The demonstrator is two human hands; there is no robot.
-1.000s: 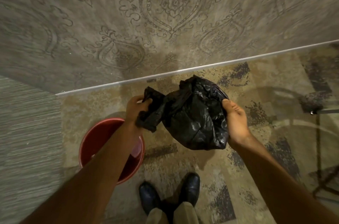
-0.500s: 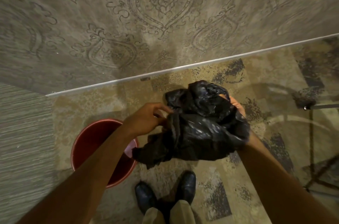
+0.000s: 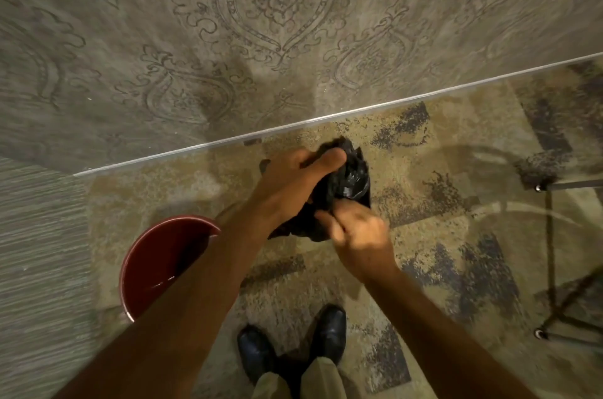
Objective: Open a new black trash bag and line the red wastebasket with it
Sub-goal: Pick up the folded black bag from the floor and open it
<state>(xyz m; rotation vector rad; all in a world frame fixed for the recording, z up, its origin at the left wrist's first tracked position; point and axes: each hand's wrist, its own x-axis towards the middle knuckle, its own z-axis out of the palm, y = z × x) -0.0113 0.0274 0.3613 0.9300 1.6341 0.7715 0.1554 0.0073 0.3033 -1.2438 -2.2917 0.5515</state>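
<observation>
A crumpled black trash bag is bunched into a tight wad between both hands, held above the carpet in front of me. My left hand wraps over its top and left side, thumb across the front. From below, my right hand pinches the bag's lower edge. The red wastebasket stands on the floor at the lower left, partly hidden by my left forearm, its mouth open and nothing black in it.
A wall with ornate grey wallpaper rises straight ahead, meeting the patterned carpet at a metal strip. My black shoes stand at the bottom centre. Thin dark furniture legs stand at the right edge.
The bag hung loose and billowed between my spread hands. Both hands have come together and squeezed it into a small wad, the left hand now on top.
</observation>
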